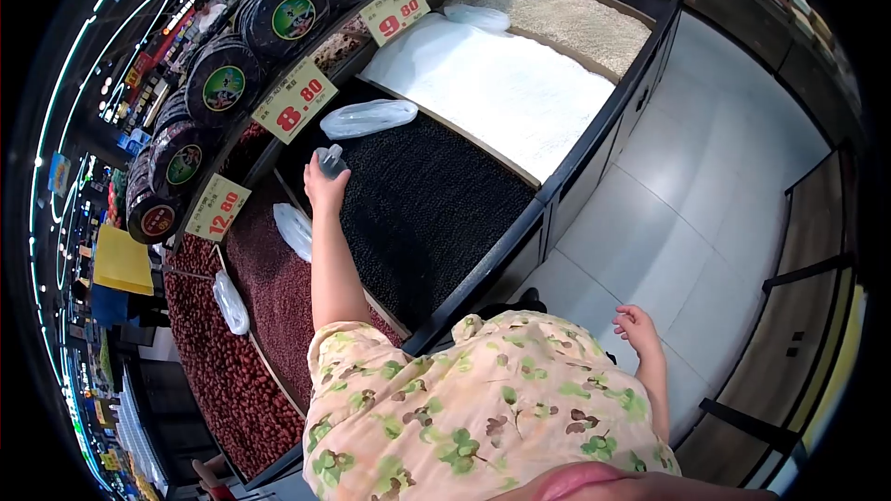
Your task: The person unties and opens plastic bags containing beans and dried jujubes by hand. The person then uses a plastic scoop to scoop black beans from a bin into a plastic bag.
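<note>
My left hand (pixel 325 184) is closed on a small clear plastic scoop (pixel 331 162). Arm stretched out, it is over the far left corner of the bin of black beans (pixel 436 204). Just beyond it a rolled clear plastic bag (pixel 369 118) lies at the bin's back edge. A price sign (pixel 294 100) reading 8.80 stands behind that bag. At my side, over the floor, hangs my right hand (pixel 636 327), its fingers loosely bent and apart, with nothing in them.
White grain (pixel 492 83) and beige grain (pixel 566 23) fill the bins to the right. Small red beans (pixel 269 269) and larger red beans (pixel 223 362) lie to the left. Round dark packages (pixel 223 85) line the back. A tiled floor (pixel 687 176) is at the right.
</note>
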{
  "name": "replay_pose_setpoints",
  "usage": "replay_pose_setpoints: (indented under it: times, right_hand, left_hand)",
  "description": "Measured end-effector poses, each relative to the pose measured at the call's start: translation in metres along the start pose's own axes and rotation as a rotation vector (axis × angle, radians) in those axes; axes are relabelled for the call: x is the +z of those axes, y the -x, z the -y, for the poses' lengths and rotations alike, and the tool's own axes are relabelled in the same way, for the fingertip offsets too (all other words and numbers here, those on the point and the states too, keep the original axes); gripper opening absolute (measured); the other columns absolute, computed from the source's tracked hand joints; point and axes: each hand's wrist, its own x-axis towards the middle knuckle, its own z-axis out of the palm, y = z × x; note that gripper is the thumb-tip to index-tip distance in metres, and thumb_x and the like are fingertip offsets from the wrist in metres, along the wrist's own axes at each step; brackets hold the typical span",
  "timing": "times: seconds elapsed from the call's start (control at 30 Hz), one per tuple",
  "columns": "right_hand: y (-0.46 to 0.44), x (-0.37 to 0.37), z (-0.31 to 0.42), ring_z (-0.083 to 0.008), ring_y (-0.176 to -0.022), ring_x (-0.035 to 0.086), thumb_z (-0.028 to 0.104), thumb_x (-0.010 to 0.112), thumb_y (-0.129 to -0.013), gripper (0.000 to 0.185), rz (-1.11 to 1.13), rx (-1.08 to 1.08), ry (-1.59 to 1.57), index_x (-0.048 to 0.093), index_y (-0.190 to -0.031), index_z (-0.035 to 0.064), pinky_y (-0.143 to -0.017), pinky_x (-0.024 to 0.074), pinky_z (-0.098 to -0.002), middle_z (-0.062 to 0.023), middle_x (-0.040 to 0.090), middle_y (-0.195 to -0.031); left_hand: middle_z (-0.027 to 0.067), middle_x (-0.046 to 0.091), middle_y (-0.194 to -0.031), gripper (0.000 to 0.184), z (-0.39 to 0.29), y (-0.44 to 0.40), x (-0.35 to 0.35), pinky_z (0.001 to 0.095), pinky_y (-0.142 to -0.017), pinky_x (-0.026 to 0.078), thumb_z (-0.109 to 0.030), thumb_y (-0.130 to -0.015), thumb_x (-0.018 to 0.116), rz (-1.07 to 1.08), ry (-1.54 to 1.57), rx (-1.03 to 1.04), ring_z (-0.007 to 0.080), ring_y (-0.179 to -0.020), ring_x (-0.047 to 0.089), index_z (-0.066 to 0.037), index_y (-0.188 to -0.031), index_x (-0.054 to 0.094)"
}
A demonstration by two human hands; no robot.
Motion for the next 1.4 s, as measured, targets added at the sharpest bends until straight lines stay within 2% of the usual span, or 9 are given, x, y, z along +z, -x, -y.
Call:
replay_pose_setpoints:
  times: [0.2,0.53,0.63,0.73,0.8,1.03,1.27,1.33,1.4]
  right_hand:
    - [-0.020,-0.017,0.021,-0.0096,-0.068,0.059,0.014,0.058,-0.083,0.028,-0.091,0.017,-0.012,0.058,-0.110,0.0062,-0.057,0.0444,-0.0241,-0.0014,0.064,-0.083]
    - [-0.117,-0.004,0.114,-0.0108,-0.070,0.059,0.010,0.058,-0.084,0.029,0.111,-0.126,0.281,0.058,-0.112,0.0034,-0.061,0.0458,-0.0239,-0.0033,0.063,-0.083]
    - [-0.139,0.000,0.136,-0.0110,-0.071,0.059,0.010,0.060,-0.084,0.029,0.154,-0.196,0.354,0.058,-0.112,0.0022,-0.062,0.0465,-0.0241,-0.0033,0.062,-0.082]
    - [-0.148,-0.003,0.135,-0.0112,-0.071,0.059,0.009,0.061,-0.083,0.030,0.160,-0.206,0.316,0.058,-0.112,0.0011,-0.065,0.0475,-0.0244,-0.0038,0.061,-0.082]
    - [-0.154,-0.010,0.127,-0.0112,-0.071,0.059,0.009,0.061,-0.083,0.030,0.179,-0.183,0.281,0.058,-0.111,0.0008,-0.066,0.0479,-0.0245,-0.0041,0.062,-0.081]
    - [-0.168,-0.086,0.108,-0.0107,-0.069,0.058,0.009,0.062,-0.083,0.029,0.274,-0.147,0.369,0.060,-0.111,0.0014,-0.067,0.0476,-0.0251,-0.0047,0.062,-0.079]
    - [-0.200,-0.130,0.163,-0.0097,-0.072,0.057,0.011,0.062,-0.083,0.029,0.290,-0.319,0.419,0.060,-0.111,0.0016,-0.068,0.0468,-0.0246,-0.0050,0.062,-0.079]
    - [-0.194,-0.104,0.190,-0.0106,-0.078,0.056,0.005,0.062,-0.081,0.035,0.497,-0.441,0.239,0.057,-0.116,0.0044,-0.069,0.0468,-0.0236,-0.0042,0.061,-0.090]
    - [-0.178,-0.081,0.206,-0.0117,-0.085,0.056,0.002,0.065,-0.077,0.053,0.700,-0.481,0.172,0.048,-0.127,0.0081,-0.070,0.0472,-0.0233,-0.0066,0.057,-0.108]
  left_hand:
    - [0.0150,0.032,-0.145,0.078,0.004,-0.029,0.024,0.0441,-0.106,0.031,-0.032,-0.065,0.079,0.044,-0.155,-0.067,0.0380,-0.132,0.030,-0.025,-0.135,0.045]
    - [0.0045,0.054,-0.127,0.033,0.025,-0.032,0.011,0.0446,-0.103,0.031,-0.026,-0.077,0.069,-0.196,-0.166,0.204,0.0293,-0.127,0.040,-0.017,-0.108,0.063]
    - [0.0103,0.063,-0.110,0.032,0.019,-0.028,-0.016,0.0373,-0.091,0.042,-0.025,-0.079,0.068,-0.276,0.068,0.182,0.0283,-0.109,0.055,-0.010,-0.107,0.063]
    - [0.0099,0.064,-0.105,0.033,-0.005,-0.024,-0.042,0.0259,-0.079,0.046,-0.020,-0.084,0.067,-0.206,0.455,-0.033,0.0141,-0.094,0.061,-0.002,-0.111,0.060]
    - [0.0108,0.063,-0.108,0.036,-0.021,-0.024,-0.048,0.0263,-0.080,0.047,-0.020,-0.085,0.067,-0.306,0.602,0.067,0.0148,-0.095,0.060,0.000,-0.113,0.058]
    - [0.0115,0.063,-0.110,0.030,-0.128,0.048,-0.064,0.0278,-0.082,0.047,-0.017,-0.085,0.067,-0.517,0.500,0.121,0.0159,-0.095,0.060,0.001,-0.108,0.060]
    - [0.0136,0.066,-0.097,0.022,-0.246,0.160,-0.045,0.0314,-0.073,0.053,-0.002,-0.074,0.074,-0.380,0.544,0.269,0.0197,-0.086,0.065,0.001,-0.089,0.059]
    - [0.0102,0.067,-0.084,0.022,-0.280,0.200,-0.026,0.0296,-0.062,0.052,0.000,-0.070,0.074,-0.339,0.384,0.426,0.0218,-0.072,0.065,-0.002,-0.085,0.059]
    - [0.0097,0.067,-0.084,0.023,-0.314,0.222,-0.022,0.0297,-0.069,0.052,0.005,-0.071,0.071,-0.219,0.279,0.548,0.0215,-0.072,0.064,-0.003,-0.089,0.058]
